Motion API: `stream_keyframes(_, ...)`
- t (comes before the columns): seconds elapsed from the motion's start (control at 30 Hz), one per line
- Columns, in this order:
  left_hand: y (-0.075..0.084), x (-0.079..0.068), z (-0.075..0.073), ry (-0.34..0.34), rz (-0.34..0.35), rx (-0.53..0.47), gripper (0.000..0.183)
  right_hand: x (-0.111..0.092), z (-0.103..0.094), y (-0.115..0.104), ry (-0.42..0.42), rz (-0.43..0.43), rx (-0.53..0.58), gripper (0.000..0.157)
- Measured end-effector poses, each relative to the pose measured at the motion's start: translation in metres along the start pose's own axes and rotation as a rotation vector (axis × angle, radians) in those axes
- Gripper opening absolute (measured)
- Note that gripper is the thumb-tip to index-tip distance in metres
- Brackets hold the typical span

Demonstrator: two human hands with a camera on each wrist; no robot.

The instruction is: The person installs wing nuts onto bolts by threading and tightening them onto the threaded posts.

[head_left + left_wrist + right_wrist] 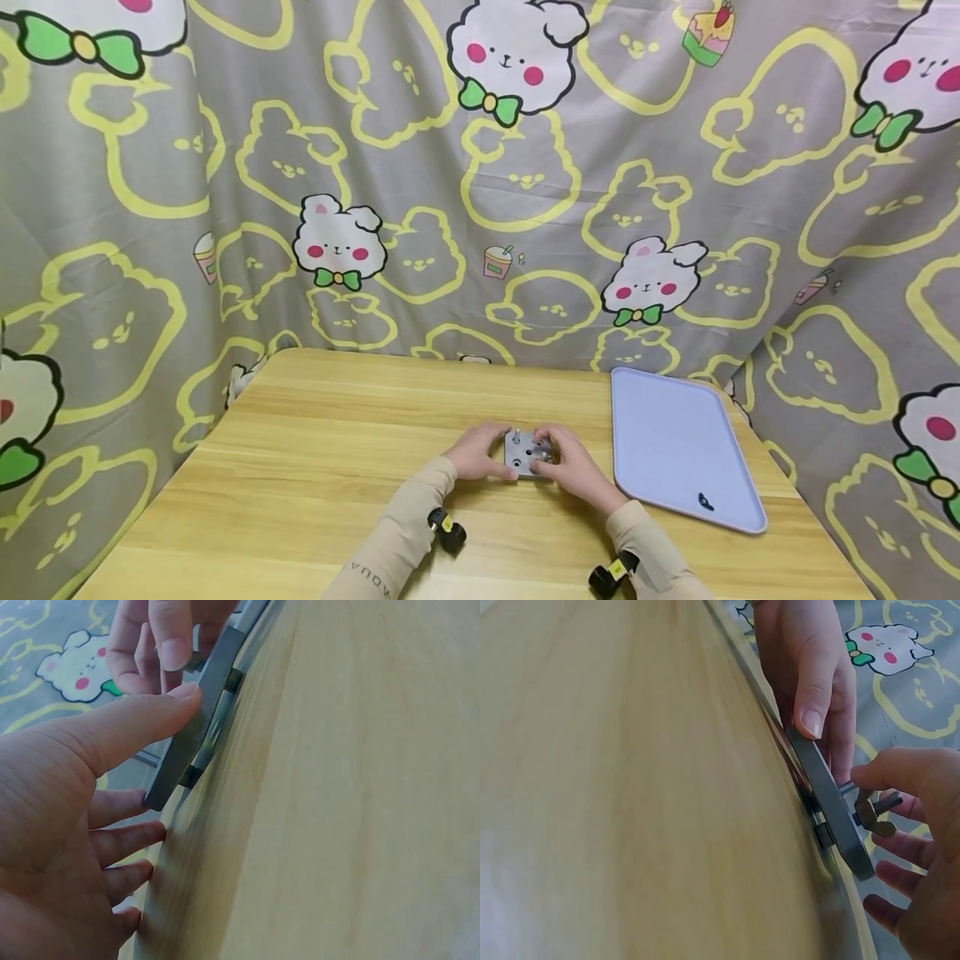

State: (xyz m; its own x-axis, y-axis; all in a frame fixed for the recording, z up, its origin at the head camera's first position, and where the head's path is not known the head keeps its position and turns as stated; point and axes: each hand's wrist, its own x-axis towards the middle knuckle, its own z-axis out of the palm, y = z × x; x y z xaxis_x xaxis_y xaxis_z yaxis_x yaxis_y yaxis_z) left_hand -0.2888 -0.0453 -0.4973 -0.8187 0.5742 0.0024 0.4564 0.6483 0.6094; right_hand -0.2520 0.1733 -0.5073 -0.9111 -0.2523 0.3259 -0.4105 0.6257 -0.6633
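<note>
A grey metal plate [519, 457] with holes and upright bolts lies near the middle of the wooden table, raised on short dark feet in the wrist views. My left hand [478, 452] grips its left side, thumb [161, 712] on the near edge and a finger at the far side. On the plate's right part, a wing nut [870, 816] sits on a threaded bolt [889, 801]. My right hand [576, 468] has its thumb and forefinger curled at this wing nut, pinching it; the other fingers are spread beside the plate. A second bolt [517, 436] stands at the plate's far left corner.
To the right lies a pale blue tray [675, 433] with a small black piece [706, 502] near its front edge. A patterned grey curtain [540, 250] hangs behind and beside the wooden table [337, 433].
</note>
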Motion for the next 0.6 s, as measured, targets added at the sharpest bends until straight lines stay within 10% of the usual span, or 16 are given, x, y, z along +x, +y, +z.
stream_keyframes(0.6, -0.0011, 0.0013, 0.0006, -0.003, 0.003, 0.006, 0.087, 0.0007, -0.0021, -0.0052, -0.052, -0.082, 0.025, 0.016)
